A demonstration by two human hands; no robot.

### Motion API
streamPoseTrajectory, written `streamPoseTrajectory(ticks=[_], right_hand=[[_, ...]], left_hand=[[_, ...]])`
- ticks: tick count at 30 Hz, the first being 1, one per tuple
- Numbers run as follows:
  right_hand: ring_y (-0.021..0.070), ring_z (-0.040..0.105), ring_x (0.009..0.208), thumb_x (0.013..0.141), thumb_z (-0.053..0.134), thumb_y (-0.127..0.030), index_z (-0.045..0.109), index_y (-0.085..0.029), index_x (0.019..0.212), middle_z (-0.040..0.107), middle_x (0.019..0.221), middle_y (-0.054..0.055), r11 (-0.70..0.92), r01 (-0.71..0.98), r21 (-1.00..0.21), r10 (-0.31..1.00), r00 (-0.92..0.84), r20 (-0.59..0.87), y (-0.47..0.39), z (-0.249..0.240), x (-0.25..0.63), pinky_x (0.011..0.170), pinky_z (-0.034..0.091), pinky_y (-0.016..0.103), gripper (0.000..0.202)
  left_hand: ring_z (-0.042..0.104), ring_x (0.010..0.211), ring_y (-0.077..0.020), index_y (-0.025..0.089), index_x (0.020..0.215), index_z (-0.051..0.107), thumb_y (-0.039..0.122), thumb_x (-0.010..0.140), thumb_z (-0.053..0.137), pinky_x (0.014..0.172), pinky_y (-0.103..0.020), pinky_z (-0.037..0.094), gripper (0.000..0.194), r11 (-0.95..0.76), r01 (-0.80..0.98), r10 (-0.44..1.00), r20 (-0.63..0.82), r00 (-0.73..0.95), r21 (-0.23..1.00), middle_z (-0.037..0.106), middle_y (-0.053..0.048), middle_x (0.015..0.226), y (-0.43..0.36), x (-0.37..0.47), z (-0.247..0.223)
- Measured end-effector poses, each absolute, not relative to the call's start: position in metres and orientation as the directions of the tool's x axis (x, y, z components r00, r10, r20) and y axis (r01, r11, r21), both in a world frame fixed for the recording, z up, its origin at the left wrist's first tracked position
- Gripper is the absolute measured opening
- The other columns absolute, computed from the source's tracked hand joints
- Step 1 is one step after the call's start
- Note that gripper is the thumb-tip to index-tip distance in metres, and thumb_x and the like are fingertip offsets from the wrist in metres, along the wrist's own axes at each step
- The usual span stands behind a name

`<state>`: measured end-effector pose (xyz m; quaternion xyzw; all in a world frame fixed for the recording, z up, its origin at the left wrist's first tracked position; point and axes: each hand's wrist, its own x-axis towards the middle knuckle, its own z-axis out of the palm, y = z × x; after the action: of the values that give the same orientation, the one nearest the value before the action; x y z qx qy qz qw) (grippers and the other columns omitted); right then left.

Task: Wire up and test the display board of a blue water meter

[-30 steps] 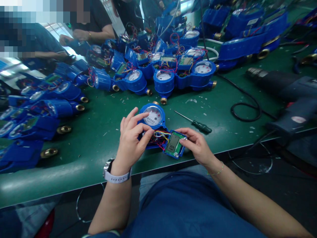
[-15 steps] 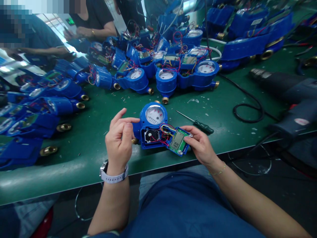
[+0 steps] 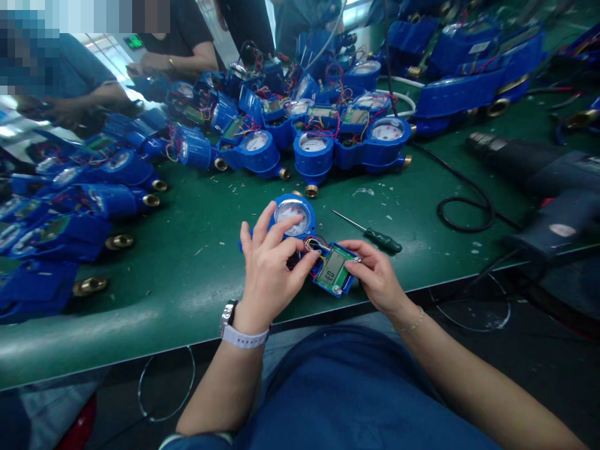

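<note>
A blue meter [image 3: 294, 215] with a round dial lies near the table's front edge. My left hand [image 3: 274, 265] is over its lower housing, thumb and index finger pinched at the coloured wires [image 3: 315, 245]; the other fingers spread across the dial. Just what the pinch holds is too small to tell. In my right hand [image 3: 375, 272], thumb and fingers grip the right side of a green circuit board [image 3: 335, 269] in a blue frame, its display facing up. Wires run from the board toward the housing, whose inside my left hand hides.
A screwdriver [image 3: 368, 232] lies right of the meter. Farther right are a heat gun [image 3: 539, 181] and a looped black cable [image 3: 469, 203]. Many blue meters [image 3: 314, 156] line the back and left of the green table [image 3: 197, 275]. Other people sit at the far left.
My left hand has moved right, from beside the meter to over its housing and dial, and its thumb and index finger have closed at the wires. My right hand still holds the board.
</note>
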<state>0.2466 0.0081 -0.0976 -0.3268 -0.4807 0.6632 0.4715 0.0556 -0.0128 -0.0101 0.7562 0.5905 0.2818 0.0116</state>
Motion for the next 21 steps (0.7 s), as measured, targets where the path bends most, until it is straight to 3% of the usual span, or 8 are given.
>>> streamPoseTrajectory(ticks=[5, 13, 21], right_hand=[[0.0159, 0.066, 0.091, 0.085, 0.071, -0.036, 0.066, -0.019, 0.112, 0.069, 0.101, 0.005, -0.071, -0.266, -0.961, 0.943, -0.332, 0.022, 0.008, -0.097, 0.247, 0.081, 0.054, 0.027, 0.032], [0.0167, 0.066, 0.092, 0.084, 0.070, -0.037, 0.064, -0.018, 0.112, 0.069, 0.101, 0.005, -0.087, -0.254, -0.963, 0.938, -0.346, 0.007, 0.009, -0.098, 0.247, 0.082, 0.054, 0.029, 0.034], [0.0181, 0.066, 0.096, 0.084, 0.070, -0.039, 0.064, -0.018, 0.113, 0.069, 0.106, 0.006, -0.087, -0.231, -0.969, 0.944, -0.331, -0.006, 0.010, -0.100, 0.248, 0.086, 0.054, 0.031, 0.036]], left_hand=[[0.036, 0.142, -0.0320, 0.023, 0.081, 0.063, 0.022, 0.091, 0.059, 0.112, -0.071, 0.023, 0.011, -0.310, 0.857, 0.890, 0.443, 0.109, 0.411, 0.068, -0.004, 0.123, -0.007, 0.047, -0.006], [0.037, 0.141, -0.0282, 0.026, 0.082, 0.066, 0.028, 0.092, 0.062, 0.116, -0.063, 0.027, 0.011, -0.251, 0.863, 0.874, 0.486, 0.007, 0.438, 0.069, -0.003, 0.119, -0.004, 0.024, -0.004], [0.040, 0.140, -0.0251, 0.025, 0.089, 0.069, 0.023, 0.092, 0.060, 0.117, -0.054, 0.034, 0.010, -0.273, 0.807, 0.869, 0.493, -0.025, 0.523, 0.070, -0.002, 0.119, -0.009, 0.006, -0.008]])
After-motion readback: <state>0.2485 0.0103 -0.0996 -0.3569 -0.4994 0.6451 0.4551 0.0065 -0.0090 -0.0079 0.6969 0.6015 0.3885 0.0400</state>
